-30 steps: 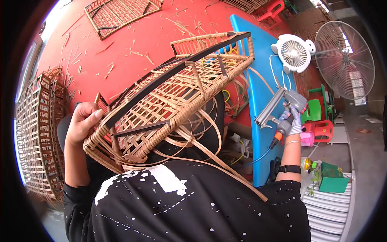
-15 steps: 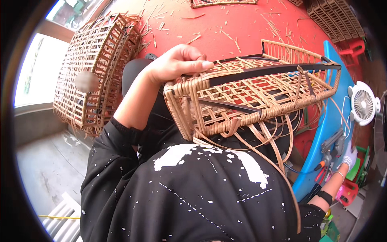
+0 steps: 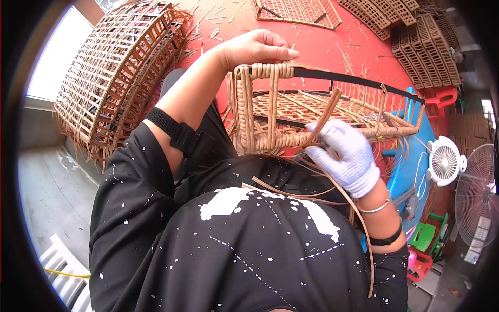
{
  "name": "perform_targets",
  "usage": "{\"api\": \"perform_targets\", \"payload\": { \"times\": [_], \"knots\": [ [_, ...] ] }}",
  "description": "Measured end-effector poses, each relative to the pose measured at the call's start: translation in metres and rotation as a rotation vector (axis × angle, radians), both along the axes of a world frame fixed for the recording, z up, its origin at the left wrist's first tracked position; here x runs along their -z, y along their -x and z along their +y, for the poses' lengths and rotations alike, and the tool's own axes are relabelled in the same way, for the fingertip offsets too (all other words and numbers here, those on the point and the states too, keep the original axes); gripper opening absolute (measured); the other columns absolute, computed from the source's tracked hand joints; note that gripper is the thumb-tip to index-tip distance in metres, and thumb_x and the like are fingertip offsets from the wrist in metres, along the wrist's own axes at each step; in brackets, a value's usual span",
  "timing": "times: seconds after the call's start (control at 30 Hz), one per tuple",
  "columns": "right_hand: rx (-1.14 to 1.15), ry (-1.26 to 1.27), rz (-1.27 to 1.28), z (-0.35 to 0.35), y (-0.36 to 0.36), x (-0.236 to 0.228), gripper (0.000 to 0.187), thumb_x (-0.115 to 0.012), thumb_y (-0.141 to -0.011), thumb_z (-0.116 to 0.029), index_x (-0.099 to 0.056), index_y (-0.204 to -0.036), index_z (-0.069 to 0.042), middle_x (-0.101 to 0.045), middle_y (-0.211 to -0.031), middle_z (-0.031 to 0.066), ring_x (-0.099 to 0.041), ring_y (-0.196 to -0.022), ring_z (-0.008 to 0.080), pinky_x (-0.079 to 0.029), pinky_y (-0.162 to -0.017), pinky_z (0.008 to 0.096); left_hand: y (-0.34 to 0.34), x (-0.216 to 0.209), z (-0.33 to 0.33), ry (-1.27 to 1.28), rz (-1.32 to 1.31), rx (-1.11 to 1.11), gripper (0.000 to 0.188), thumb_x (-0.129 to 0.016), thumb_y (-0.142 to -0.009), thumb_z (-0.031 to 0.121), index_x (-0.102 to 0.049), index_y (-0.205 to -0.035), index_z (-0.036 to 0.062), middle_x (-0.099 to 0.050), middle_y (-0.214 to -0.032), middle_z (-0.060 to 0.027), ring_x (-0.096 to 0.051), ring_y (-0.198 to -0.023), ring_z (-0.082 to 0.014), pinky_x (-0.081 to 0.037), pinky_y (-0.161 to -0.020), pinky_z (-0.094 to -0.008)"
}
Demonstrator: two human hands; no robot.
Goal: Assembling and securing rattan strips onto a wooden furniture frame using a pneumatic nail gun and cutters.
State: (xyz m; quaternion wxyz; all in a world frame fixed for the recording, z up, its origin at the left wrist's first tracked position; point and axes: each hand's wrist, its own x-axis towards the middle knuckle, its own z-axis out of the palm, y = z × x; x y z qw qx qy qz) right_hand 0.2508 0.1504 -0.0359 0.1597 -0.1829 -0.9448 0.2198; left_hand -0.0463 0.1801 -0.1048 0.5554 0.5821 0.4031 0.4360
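Observation:
A woven rattan panel with a black metal frame stands tilted across my lap, its wrapped corner toward me. My bare left hand is closed at the top rail near that corner, and some of its fingers are hidden. In a white knitted glove, my right hand is curled beside the lower rail. A rattan strip end sticks up there, against its fingertips. Something dark shows by the thumb, too covered to name. Loose rattan strands trail from the panel over my dark shirt.
Woven panels are stacked at left by the window. More panels stand far right, and another lies on the red floor among cane scraps. At right are a blue table, a white fan, a larger fan and small stools.
My right hand has come from the tools on the blue table to the panel's lower rail. The panel has tipped, and my left hand has shifted up and to the right with it.

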Motion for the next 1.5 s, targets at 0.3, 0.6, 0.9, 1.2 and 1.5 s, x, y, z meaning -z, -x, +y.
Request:
{"api": "perform_targets", "payload": {
  "times": [0.3,0.6,0.9,1.2,1.5],
  "knots": [
    [0.159,0.836,0.012,-0.024,-0.008,0.029,0.009,-0.065,-0.091,-0.006,-0.071,-0.096,-0.001,-0.067,-0.087,0.0050,-0.061,-0.074,0.0125,-0.049,-0.068,0.0273,-0.026,0.008,-0.034,0.028,0.035,0.130,0.039,-0.068,-0.096,0.029,-0.063,-0.066,0.0041,-0.052,-0.058,0.0069,-0.044,-0.056,-0.0020,-0.037,-0.051,-0.0244],
    [0.427,1.355,0.114,-0.038,-0.010,0.028,0.017,-0.061,-0.097,-0.016,-0.065,-0.096,0.000,-0.068,-0.082,0.0057,-0.060,-0.065,0.0082,-0.048,-0.062,0.0221,-0.022,0.007,-0.036,0.042,0.036,0.076,0.040,-0.067,-0.097,0.026,-0.061,-0.066,0.0025,-0.051,-0.057,0.0061,-0.043,-0.057,-0.0023,-0.037,-0.052,-0.0251],
    [0.251,1.258,0.445,-0.038,-0.011,0.022,0.013,-0.056,-0.100,-0.011,-0.062,-0.100,0.001,-0.068,-0.090,0.0091,-0.064,-0.079,0.0116,-0.053,-0.070,0.0239,-0.007,-0.002,-0.010,0.081,0.016,-0.024,0.041,-0.065,-0.099,0.024,-0.056,-0.061,0.0098,-0.045,-0.055,0.0101,-0.038,-0.049,-0.0002,-0.028,-0.045,-0.0225],
    [0.280,1.282,0.558,-0.047,-0.017,0.008,0.014,-0.055,-0.100,-0.011,-0.062,-0.096,0.000,-0.067,-0.086,0.0088,-0.060,-0.068,0.0091,-0.050,-0.065,0.0225,-0.012,0.002,-0.018,0.156,-0.024,0.013,0.039,-0.064,-0.099,0.021,-0.056,-0.062,0.0099,-0.046,-0.056,0.0099,-0.038,-0.050,-0.0004,-0.029,-0.046,-0.0229],
    [0.545,1.217,0.225,-0.044,0.006,-0.013,0.006,-0.065,-0.093,-0.003,-0.065,-0.098,0.001,-0.068,-0.079,0.0050,-0.062,-0.066,0.0062,-0.046,-0.055,0.0190,-0.032,0.009,-0.042,0.056,0.048,0.067,0.039,-0.067,-0.097,0.027,-0.062,-0.068,0.0018,-0.044,-0.058,0.0084,-0.039,-0.058,-0.0028,-0.034,-0.052,-0.0256]
  ]
}}
